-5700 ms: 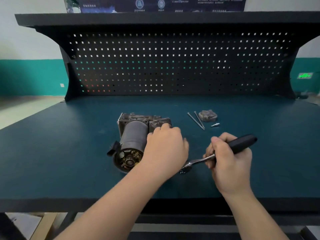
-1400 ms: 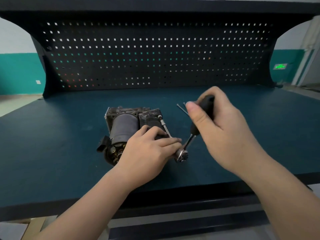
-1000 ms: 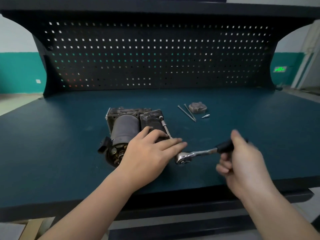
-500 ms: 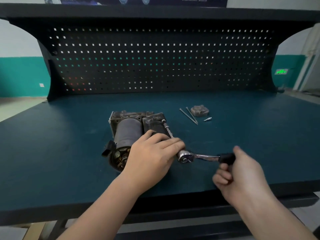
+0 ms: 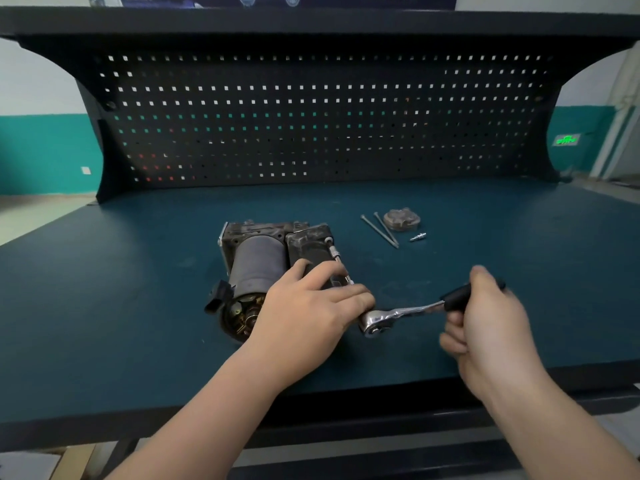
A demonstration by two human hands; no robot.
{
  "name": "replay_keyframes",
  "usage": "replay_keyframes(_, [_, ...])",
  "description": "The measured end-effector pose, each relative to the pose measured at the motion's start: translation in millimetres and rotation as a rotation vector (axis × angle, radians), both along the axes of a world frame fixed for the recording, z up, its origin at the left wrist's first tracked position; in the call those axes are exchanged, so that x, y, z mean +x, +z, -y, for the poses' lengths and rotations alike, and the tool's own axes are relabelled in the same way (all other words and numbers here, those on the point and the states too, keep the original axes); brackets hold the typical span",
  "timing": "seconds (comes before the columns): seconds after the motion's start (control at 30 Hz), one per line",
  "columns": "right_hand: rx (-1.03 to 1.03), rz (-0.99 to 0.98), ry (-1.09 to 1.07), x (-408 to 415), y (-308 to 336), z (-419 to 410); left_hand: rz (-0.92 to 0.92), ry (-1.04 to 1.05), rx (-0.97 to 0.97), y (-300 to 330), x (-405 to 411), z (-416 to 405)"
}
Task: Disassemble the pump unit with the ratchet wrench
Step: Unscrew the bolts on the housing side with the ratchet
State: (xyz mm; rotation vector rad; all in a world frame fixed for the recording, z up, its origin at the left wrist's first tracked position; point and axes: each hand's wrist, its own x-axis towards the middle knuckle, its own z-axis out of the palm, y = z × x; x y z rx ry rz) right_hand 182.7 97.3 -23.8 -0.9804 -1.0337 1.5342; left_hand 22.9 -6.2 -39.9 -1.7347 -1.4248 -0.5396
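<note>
Compared with half a second earlier, the ratchet wrench (image 5: pixel 408 311) handle has swung slightly away from the viewer, its black grip now angled up and to the right, while the chrome head sits in the same spot at the near right corner of the pump unit (image 5: pixel 273 268). Right hand (image 5: pixel 485 327): fingers curled around the black grip, thumb on top; the outline is motion-blurred. Left hand (image 5: pixel 308 313): laid palm-down over the near right part of the pump unit, fingers nearly straight and reaching to the wrench head, steadying the body. Pump unit lies on its side near the middle of the dark blue-green bench top (image 5: pixel 138 306), motor cylinder pointing toward the viewer. Behind and to the right, well apart from the unit, lie two long bolts (image 5: pixel 381 232), a round metal cover (image 5: pixel 401 220) and a small fitting (image 5: pixel 417 237). A black pegboard (image 5: pixel 311 116) backs the bench; teal-banded walls flank it. The socket and the fastener under the wrench head are hidden by the left fingers.
</note>
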Motion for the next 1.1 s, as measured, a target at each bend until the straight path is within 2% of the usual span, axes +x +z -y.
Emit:
replay_keyframes(0.03, [-0.006, 0.027, -0.005, 0, 2, 1, -0.001, 0.002, -0.004, 0, 0, 0])
replay_keyframes(0.07, [0.086, 0.1, -0.03, 0, 6, 4, -0.001, 0.005, -0.008, -1, -1, 0])
replay_keyframes(0.17, [0.754, 0.331, -0.069, -1, 35, 23, 0.014, -0.006, 0.0, 0, -1, 0])
replay_keyframes(0.23, [1.132, 0.53, 0.13, -7, 59, 38, 0.037, -0.018, 0.01, 4, 0, 1])
replay_keyframes(0.3, [1.384, 0.758, 0.226, -14, 71, 44, 0.035, -0.033, 0.007, 8, 0, 3])
replay_keyframes(0.33, [1.44, 0.78, 0.222, -15, 72, 45, 0.026, -0.039, -0.003, 9, 0, 4])
replay_keyframes(0.4, [1.368, 0.658, 0.155, -14, 64, 41, -0.001, -0.033, -0.028, 7, -1, 4])
replay_keyframes(0.47, [1.111, 0.456, -0.006, -10, 47, 34, -0.025, -0.005, -0.038, 3, -1, 3])
replay_keyframes(0.53, [0.641, 0.214, -0.132, -6, 25, 20, -0.014, 0.008, -0.03, 1, -1, 2])
replay_keyframes(0.6, [0.034, -0.047, -0.02, -3, 5, 7, 0.027, 0.004, -0.015, 2, -1, 2])
replay_keyframes(0.63, [-0.132, -0.095, 0.037, -2, -3, 2, 0.033, 0.005, -0.016, 2, -1, 2])
replay_keyframes(0.67, [-0.175, -0.072, 0.064, -1, -6, -1, 0.026, 0.009, -0.035, 2, -2, 3])
replay_keyframes(0.7, [-0.068, -0.018, 0.054, -1, -8, -3, 0.012, 0.019, -0.071, 2, -2, 4])
replay_keyframes(0.77, [0.373, 0.094, -0.01, 0, 5, 4, -0.013, 0.042, -0.132, 4, -3, 5])
replay_keyframes(0.83, [0.803, 0.224, 0.026, 2, 24, 14, -0.013, 0.042, -0.139, 7, -2, 5])
replay_keyframes(0.87, [0.94, 0.287, 0.045, 2, 29, 15, -0.012, 0.037, -0.121, 7, -2, 5])
replay_keyframes(0.9, [0.985, 0.338, 0.03, 2, 30, 15, -0.012, 0.035, -0.095, 5, -1, 5])
replay_keyframes(0.93, [0.94, 0.367, -0.007, 2, 29, 15, -0.009, 0.036, -0.066, 3, 1, 4])
replay_keyframes(0.97, [0.791, 0.341, -0.032, 2, 25, 12, 0.002, 0.038, -0.037, 1, 2, 3])
replay_keyframes(1.07, [-0.007, 0.006, 0.101, 6, 7, 2, 0.074, 0.038, 0.015, 0, 5, 0])
replay_keyframes(1.1, [-0.172, -0.07, 0.164, 7, 1, 2, 0.086, 0.037, 0.017, 1, 5, 0])
